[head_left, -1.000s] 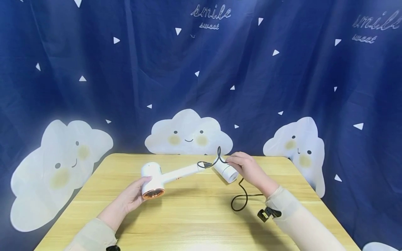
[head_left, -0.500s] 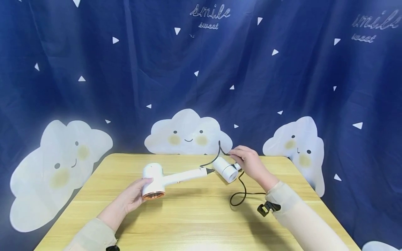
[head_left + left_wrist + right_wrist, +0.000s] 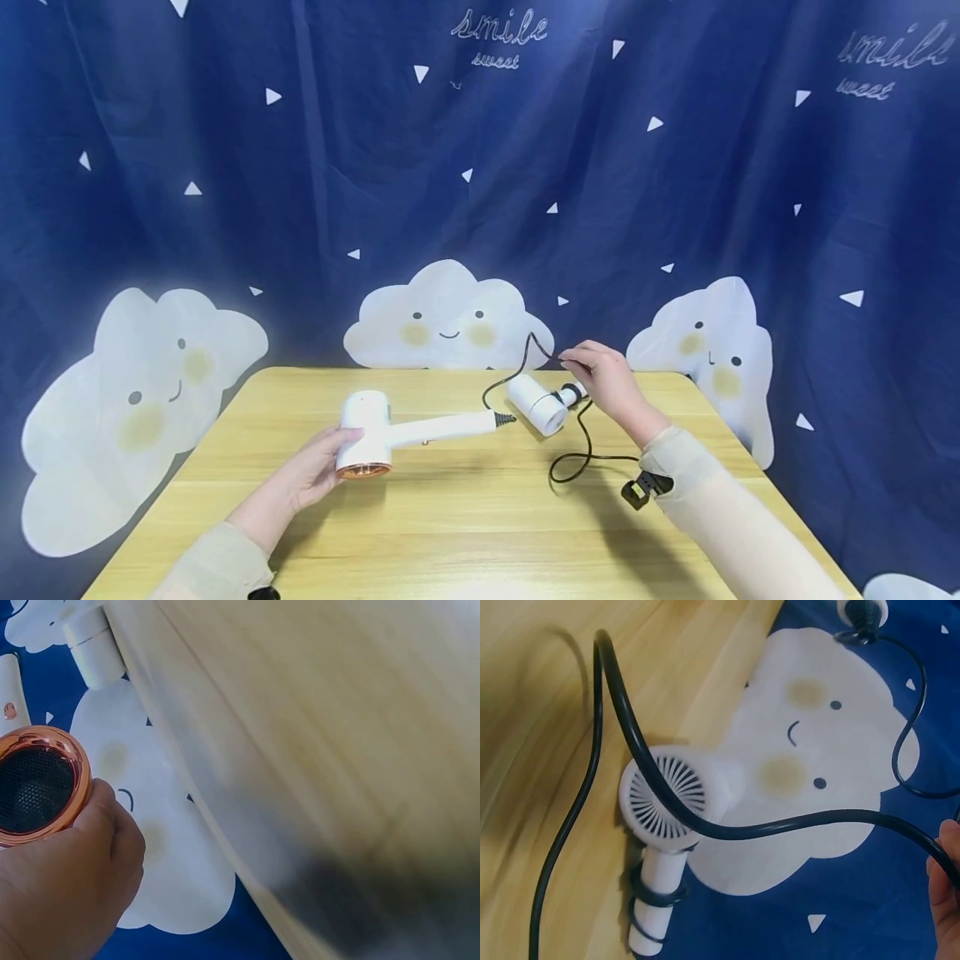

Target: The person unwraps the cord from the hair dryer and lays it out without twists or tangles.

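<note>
My left hand (image 3: 318, 468) grips a white hair dryer (image 3: 365, 432) by its head, above the table. Its handle points right, and its copper-ringed front tips downward. Dark mesh fills that ring (image 3: 37, 791) in the left wrist view, beside the left hand (image 3: 82, 877). My right hand (image 3: 611, 385) pinches this dryer's black cord (image 3: 780, 827) between thumb and fingers, holding it up in an arch. Just left of the right hand, a second white hair dryer (image 3: 537, 405) lies on the table. Black cord is wound round its handle (image 3: 658, 874).
The wooden table (image 3: 442, 533) reaches back to a dark blue curtain (image 3: 420, 192) printed with smiling clouds. More of the cord loops on the table below the right hand and runs under the right forearm. A black wrist camera (image 3: 647, 487) sits at the right cuff.
My right hand has drawn the cord to the right, away from the held dryer's handle. That dryer's handle end has dipped slightly; the second dryer's handle now shows more.
</note>
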Demonstrator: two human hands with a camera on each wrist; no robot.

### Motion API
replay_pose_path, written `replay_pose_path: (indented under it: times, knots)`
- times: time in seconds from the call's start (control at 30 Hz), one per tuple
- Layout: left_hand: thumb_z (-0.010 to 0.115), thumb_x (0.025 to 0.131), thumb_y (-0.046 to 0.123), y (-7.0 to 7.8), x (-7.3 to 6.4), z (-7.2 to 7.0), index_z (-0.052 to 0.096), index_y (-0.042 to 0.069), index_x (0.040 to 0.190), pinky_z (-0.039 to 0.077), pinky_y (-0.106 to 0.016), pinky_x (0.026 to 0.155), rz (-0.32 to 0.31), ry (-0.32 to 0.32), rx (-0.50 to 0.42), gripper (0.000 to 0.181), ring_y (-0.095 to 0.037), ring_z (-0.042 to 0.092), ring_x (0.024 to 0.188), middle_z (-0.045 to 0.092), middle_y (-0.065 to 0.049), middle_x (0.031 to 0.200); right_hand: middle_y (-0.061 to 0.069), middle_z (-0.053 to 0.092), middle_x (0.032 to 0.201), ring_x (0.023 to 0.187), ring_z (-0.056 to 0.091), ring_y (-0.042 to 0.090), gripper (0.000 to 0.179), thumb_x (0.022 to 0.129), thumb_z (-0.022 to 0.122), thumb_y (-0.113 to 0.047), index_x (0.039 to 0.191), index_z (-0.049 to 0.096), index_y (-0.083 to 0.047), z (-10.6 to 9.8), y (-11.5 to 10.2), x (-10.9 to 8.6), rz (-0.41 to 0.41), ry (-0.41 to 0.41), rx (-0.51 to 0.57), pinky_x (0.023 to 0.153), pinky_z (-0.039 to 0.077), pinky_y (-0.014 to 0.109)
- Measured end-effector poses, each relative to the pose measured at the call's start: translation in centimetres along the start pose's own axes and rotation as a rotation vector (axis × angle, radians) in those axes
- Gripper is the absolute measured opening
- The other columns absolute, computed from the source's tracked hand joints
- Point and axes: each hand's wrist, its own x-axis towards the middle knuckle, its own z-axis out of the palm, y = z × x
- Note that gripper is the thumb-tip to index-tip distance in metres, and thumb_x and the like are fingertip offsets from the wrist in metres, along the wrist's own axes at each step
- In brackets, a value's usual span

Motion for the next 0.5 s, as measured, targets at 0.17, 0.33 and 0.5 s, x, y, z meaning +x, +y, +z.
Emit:
replay_pose_path:
  times: [0.17, 0.33, 0.5]
  knots:
    - [0.050, 0.103, 0.016, 0.0, -0.2, -0.4, 0.002, -0.008, 0.154, 0.053, -0.037, 0.099, 0.002, -0.011, -0.016, 0.075, -0.021, 0.066, 0.106, 0.063, -0.005, 0.115, 0.006, 0.070, 0.086, 0.075, 0.064, 0.020, 0.012, 0.085, 0.076, 0.003, 0.095, 0.078, -0.003, -0.1, 0.7, -0.6, 0.034, -0.033, -0.016, 0.065, 0.055, 0.037]
    - [0.050, 0.103, 0.015, 0.1, -0.5, -0.7, 0.003, -0.007, 0.154, 0.053, -0.037, 0.098, 0.005, -0.032, -0.040, 0.073, -0.020, 0.067, 0.105, 0.064, -0.004, 0.114, 0.005, 0.069, 0.087, 0.076, 0.065, 0.020, 0.012, 0.086, 0.075, 0.001, 0.096, 0.078, -0.004, -0.3, 1.8, -1.2, 0.061, -0.074, -0.034, 0.067, 0.056, 0.037]
    - [0.045, 0.105, 0.016, 0.5, -0.8, -1.1, 0.006, -0.006, 0.151, 0.054, -0.033, 0.096, -0.004, -0.030, -0.060, 0.065, -0.019, 0.067, 0.103, 0.064, -0.004, 0.112, 0.005, 0.069, 0.087, 0.079, 0.066, 0.022, 0.011, 0.086, 0.075, 0.003, 0.094, 0.078, -0.004, -0.7, 2.8, -1.8, 0.060, -0.115, -0.052, 0.072, 0.057, 0.040]
